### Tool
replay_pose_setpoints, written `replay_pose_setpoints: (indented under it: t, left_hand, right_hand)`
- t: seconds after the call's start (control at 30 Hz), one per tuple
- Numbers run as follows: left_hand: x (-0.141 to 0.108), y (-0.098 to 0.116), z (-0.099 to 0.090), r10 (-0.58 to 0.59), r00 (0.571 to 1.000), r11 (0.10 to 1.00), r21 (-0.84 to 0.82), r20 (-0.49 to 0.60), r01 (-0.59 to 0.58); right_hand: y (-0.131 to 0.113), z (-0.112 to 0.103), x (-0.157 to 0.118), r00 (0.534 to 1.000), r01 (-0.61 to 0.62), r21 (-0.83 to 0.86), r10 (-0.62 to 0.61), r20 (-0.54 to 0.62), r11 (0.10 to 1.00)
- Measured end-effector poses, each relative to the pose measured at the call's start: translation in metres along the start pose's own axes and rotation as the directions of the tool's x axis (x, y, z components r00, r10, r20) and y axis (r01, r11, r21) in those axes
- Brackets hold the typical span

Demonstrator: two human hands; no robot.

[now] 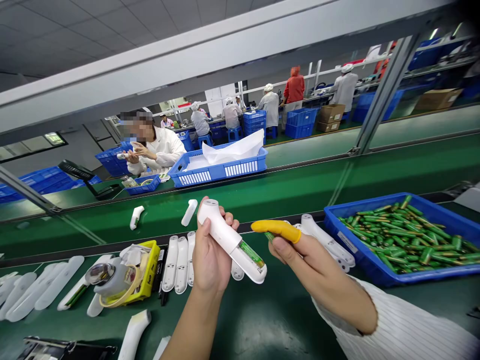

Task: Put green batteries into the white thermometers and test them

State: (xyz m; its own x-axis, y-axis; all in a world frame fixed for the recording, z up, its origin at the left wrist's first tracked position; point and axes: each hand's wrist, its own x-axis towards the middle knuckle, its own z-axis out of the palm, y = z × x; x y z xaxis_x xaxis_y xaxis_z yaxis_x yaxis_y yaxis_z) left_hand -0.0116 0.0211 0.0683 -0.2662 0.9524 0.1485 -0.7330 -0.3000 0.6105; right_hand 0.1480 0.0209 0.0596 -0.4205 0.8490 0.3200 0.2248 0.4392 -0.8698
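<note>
A white handheld device (222,231) is wrapped in the fingers of my left hand (212,260), its handle slanting down to the right. Its battery compartment is open, and a green battery (250,253) lies inside. Just right of it, my right hand (296,247), with a yellow cover (275,229) on the index finger, pinches another green battery (269,236), mostly hidden by the fingers. The two hands are apart. A blue tray (356,257) full of green batteries stands beyond my right hand.
More white devices (170,264) lie behind my left hand and around the bench. A yellow basket (150,272) of small items stands at left. Two white pieces rest on the green belt (296,187). Across it are a blue crate (221,172) and a person in white (165,145).
</note>
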Motion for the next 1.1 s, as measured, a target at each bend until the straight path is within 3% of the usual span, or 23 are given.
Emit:
replay_pose_setpoints:
  t: [0.1,0.2,0.33,0.47,0.6,0.7,0.8,0.93,1.0,1.1]
  left_hand:
    - [0.001,0.001,-0.001,0.018,1.0,1.0,0.022,-0.008,-0.018]
    - [0.0,0.001,0.0,0.024,1.0,0.999,0.047,-0.016,-0.024]
    - [-0.006,-0.003,0.003,0.013,1.0,0.996,0.091,0.025,-0.015]
    - [-0.013,-0.01,0.006,-0.023,0.998,0.991,0.13,0.055,0.016]
    - [-0.013,-0.01,0.004,-0.002,1.0,0.992,0.13,-0.002,0.003]
    - [-0.012,-0.009,0.0,0.075,0.995,0.992,0.103,-0.069,-0.068]
    - [-0.013,-0.009,-0.001,0.11,0.991,0.992,0.071,-0.075,-0.105]
    - [-0.013,-0.007,0.003,0.018,0.994,0.997,0.07,0.11,-0.026]
    - [-0.013,-0.006,0.004,-0.047,0.976,0.989,0.147,0.211,0.016]
    - [-0.013,-0.005,0.004,-0.019,0.972,0.959,0.278,0.235,-0.048]
  right_hand:
    - [-0.004,-0.001,0.002,0.998,0.021,0.023,-0.022,0.057,1.0]
    - [-0.009,-0.003,0.006,0.995,-0.03,0.146,0.016,0.095,0.989]
    - [-0.008,-0.003,0.01,0.989,-0.071,0.174,0.046,0.143,0.982]
    - [-0.003,0.001,0.011,0.988,-0.132,0.223,0.11,0.107,0.966]
    - [-0.003,0.011,0.005,0.997,0.079,-0.014,-0.079,0.014,0.997]
    - [-0.002,0.019,-0.001,0.966,0.256,-0.123,-0.258,-0.004,0.959]
    - [0.002,0.02,-0.003,0.937,0.303,-0.161,-0.324,-0.128,0.939]
    - [0.004,0.012,0.003,0.968,0.152,-0.002,-0.149,-0.203,0.988]
    - [0.0,0.007,0.007,0.985,0.061,0.173,-0.031,-0.169,0.983]
    - [-0.006,0.005,0.009,0.995,-0.005,0.341,0.039,-0.093,0.94]
